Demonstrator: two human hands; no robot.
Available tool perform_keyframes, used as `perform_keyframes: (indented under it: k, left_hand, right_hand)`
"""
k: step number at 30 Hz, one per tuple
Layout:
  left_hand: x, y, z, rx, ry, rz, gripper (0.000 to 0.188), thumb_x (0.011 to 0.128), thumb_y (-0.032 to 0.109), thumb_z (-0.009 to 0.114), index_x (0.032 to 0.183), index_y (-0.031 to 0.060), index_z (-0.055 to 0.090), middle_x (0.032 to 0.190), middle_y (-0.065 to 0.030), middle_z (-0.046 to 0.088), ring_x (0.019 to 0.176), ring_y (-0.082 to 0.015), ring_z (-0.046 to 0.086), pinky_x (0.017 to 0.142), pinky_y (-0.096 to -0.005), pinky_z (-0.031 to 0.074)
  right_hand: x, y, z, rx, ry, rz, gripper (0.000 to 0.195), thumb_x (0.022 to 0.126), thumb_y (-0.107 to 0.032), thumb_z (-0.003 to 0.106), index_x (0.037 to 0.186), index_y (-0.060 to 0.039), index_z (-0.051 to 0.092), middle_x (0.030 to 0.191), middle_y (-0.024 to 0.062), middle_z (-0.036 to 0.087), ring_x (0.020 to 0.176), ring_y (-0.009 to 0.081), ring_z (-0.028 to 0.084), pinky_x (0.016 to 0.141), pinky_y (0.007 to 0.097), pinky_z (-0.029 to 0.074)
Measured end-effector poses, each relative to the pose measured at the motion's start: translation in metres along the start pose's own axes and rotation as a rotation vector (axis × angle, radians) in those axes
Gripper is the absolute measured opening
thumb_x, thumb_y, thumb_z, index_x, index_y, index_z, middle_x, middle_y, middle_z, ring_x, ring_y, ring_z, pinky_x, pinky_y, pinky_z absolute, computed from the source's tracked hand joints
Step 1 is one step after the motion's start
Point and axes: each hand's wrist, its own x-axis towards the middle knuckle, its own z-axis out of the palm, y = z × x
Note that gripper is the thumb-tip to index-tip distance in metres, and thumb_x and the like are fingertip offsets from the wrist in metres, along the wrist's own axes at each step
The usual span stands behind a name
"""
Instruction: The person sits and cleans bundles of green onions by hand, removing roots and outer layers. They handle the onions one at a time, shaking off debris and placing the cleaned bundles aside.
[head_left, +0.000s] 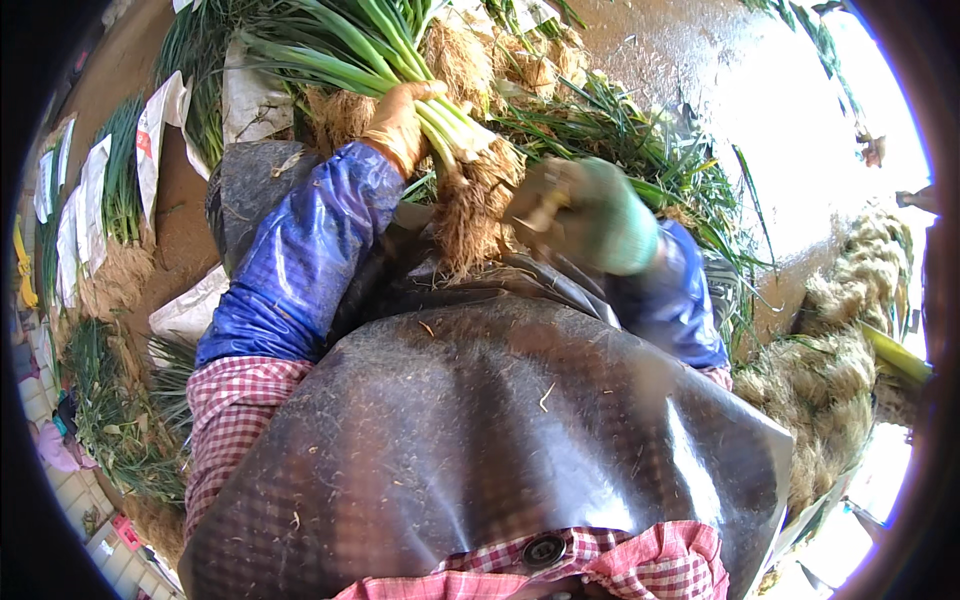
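Note:
Gripped in my left hand (400, 124), which wears a tan rubber glove, is a bunch of green onions (457, 135). Its leaves point up and left, and its brown fibrous roots (472, 214) hang over my dark plastic apron (480, 405). My right hand (577, 210), in a green and tan glove, is blurred and close to the right side of the roots. Its fingers look curled, but whether they hold anything cannot be told. Blue plastic sleeves cover both forearms.
Rooted onion bundles (459, 64) lie ahead, beside a heap of loose green leaves (637, 142). More bundles in white wrapping (94, 202) stand at left. Root-end piles (810, 397) line the right side. The brown floor (637, 37) looks wet and glaring.

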Motion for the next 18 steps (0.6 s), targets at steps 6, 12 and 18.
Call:
perform_keyframes:
  k: [6,12,18]
  left_hand:
    - [-0.007,0.008,-0.011,-0.017,-0.059,0.035,0.028,0.083,0.008,0.064,0.106,-0.0051,0.055,0.095,-0.0169,0.064,0.091,-0.0323,0.064,0.092,-0.0513,0.051]
    - [-0.012,0.008,-0.01,-0.038,-0.086,0.041,0.03,0.083,0.01,0.065,0.106,-0.0064,0.054,0.094,-0.0176,0.064,0.09,-0.0322,0.065,0.088,-0.0491,0.054]
    - [-0.062,-0.018,-0.013,-0.165,-0.416,-0.069,0.056,0.086,0.029,0.071,0.126,-0.0031,0.05,0.111,-0.0187,0.062,0.101,-0.0326,0.063,0.096,-0.0463,0.051]
  right_hand:
    - [-0.039,-0.011,-0.046,-0.496,0.116,0.268,0.037,0.086,-0.008,0.067,0.122,0.0009,0.062,0.083,0.0123,0.07,0.073,0.0162,0.067,0.063,0.0294,0.055]
    - [-0.001,0.02,0.0,-0.432,0.284,0.116,0.04,0.085,-0.024,0.068,0.121,-0.0062,0.064,0.07,0.013,0.066,0.064,0.0291,0.065,0.064,0.0388,0.053]
    - [0.049,0.043,0.042,-0.65,0.144,0.279,0.013,0.08,-0.021,0.062,0.084,-0.0096,0.066,0.072,0.0171,0.065,0.07,0.0374,0.065,0.067,0.0461,0.052]
